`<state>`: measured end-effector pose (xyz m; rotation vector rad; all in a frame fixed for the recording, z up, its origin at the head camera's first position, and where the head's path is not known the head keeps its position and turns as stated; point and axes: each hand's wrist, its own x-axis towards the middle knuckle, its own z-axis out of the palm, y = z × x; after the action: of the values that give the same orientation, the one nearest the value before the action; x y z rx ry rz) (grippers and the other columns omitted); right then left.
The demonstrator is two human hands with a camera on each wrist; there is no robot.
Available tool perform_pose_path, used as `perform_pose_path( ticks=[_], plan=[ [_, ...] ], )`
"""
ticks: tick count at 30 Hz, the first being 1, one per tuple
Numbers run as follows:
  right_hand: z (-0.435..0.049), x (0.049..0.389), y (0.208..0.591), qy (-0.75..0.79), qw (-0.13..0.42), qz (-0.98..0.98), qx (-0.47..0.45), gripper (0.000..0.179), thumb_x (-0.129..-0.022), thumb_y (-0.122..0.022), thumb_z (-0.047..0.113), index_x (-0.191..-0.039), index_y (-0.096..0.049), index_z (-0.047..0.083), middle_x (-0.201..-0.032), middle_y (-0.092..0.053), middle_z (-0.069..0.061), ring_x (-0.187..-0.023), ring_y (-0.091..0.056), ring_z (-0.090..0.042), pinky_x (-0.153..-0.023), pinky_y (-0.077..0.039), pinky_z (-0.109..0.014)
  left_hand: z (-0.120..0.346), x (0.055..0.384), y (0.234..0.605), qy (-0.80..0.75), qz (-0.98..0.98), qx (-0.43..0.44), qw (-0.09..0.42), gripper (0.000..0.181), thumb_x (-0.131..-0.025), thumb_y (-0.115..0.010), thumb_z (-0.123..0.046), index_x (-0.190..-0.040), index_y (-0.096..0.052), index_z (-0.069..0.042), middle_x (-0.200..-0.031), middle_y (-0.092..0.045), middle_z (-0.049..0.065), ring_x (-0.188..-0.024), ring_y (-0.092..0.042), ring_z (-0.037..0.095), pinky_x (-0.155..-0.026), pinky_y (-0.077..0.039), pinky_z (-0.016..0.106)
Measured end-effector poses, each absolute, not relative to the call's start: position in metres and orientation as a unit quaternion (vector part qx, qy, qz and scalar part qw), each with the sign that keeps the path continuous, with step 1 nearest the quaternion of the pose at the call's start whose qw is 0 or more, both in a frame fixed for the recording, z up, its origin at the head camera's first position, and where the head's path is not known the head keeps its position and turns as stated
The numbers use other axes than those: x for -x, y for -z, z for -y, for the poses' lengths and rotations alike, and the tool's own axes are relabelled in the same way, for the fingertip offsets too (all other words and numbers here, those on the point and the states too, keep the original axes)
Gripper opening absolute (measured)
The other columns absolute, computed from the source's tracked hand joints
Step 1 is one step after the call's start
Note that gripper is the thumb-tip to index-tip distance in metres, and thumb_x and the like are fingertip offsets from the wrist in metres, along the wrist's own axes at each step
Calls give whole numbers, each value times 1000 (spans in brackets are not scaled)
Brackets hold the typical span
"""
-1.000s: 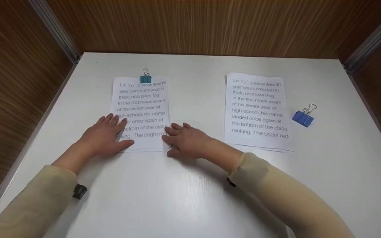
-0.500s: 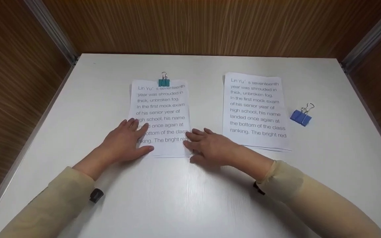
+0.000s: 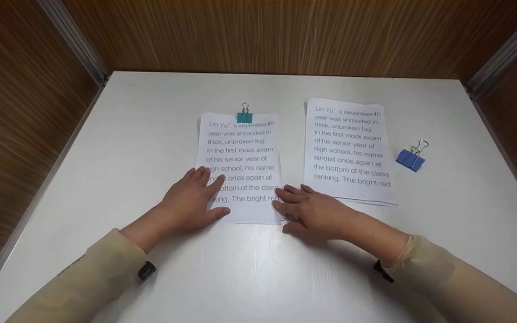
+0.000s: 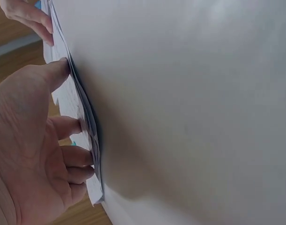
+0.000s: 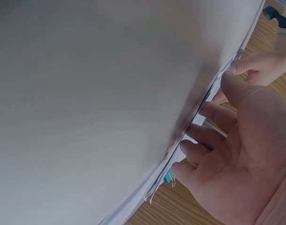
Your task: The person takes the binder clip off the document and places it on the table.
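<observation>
Head view: left hand (image 3: 188, 202) and right hand (image 3: 319, 213), fingers (image 3: 290, 208) spread, touch paper stack's (image 3: 243, 154) sides.

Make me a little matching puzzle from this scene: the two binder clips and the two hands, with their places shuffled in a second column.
Things:
1. teal binder clip
2. blue binder clip
3. left hand
4. right hand

Places, as the head view shows them:
A. at the right edge of the clipped paper stack
B. on the white table, beside the unclipped paper stack
C. at that clipped stack's top edge
D. at its left edge

Pairs: 1-C, 2-B, 3-D, 4-A
</observation>
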<state>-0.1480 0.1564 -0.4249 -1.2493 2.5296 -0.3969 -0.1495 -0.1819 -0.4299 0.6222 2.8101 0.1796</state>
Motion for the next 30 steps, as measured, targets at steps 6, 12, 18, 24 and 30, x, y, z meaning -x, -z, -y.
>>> perform_pose_path(
  ticks=[6,12,18,24,30],
  plan=[
    [-167,140,427,140,138,-879,434,63,-104,-68,37,-158,-51,9,-166,-40,-16,-155,-35,-38,-126,-25,-58,170,142,430,-56,-966,-217,129,85,-100,-58,-62,-165,-40,-10,-165,-35,30,-158,-26,44,-130,-14,53],
    [-177,132,427,142,137,-882,428,64,-103,-69,38,-158,-51,9,-167,-40,-15,-155,-35,-36,-126,-25,-57,161,135,429,-50,-965,-229,120,85,-101,-57,-63,-163,-42,-8,-163,-38,31,-156,-29,45,-129,-17,54],
    [-183,125,427,137,135,-884,426,65,-103,-70,38,-157,-51,10,-167,-40,-14,-155,-35,-36,-126,-25,-57,154,129,427,-57,-963,-235,118,85,-101,-58,-63,-163,-43,-7,-162,-38,33,-156,-30,46,-129,-17,54],
    [-189,119,427,140,142,-886,418,64,-103,-70,37,-157,-51,10,-167,-40,-13,-155,-35,-35,-126,-26,-58,148,123,427,-69,-963,-232,122,86,-100,-58,-64,-163,-42,-7,-163,-36,33,-157,-27,46,-130,-15,54],
    [-190,118,427,145,147,-889,408,64,-103,-69,39,-158,-51,11,-168,-39,-12,-156,-34,-34,-126,-25,-57,146,122,428,-75,-963,-227,123,86,-100,-59,-64,-163,-43,-8,-163,-37,32,-157,-28,45,-130,-15,53]
  ],
)
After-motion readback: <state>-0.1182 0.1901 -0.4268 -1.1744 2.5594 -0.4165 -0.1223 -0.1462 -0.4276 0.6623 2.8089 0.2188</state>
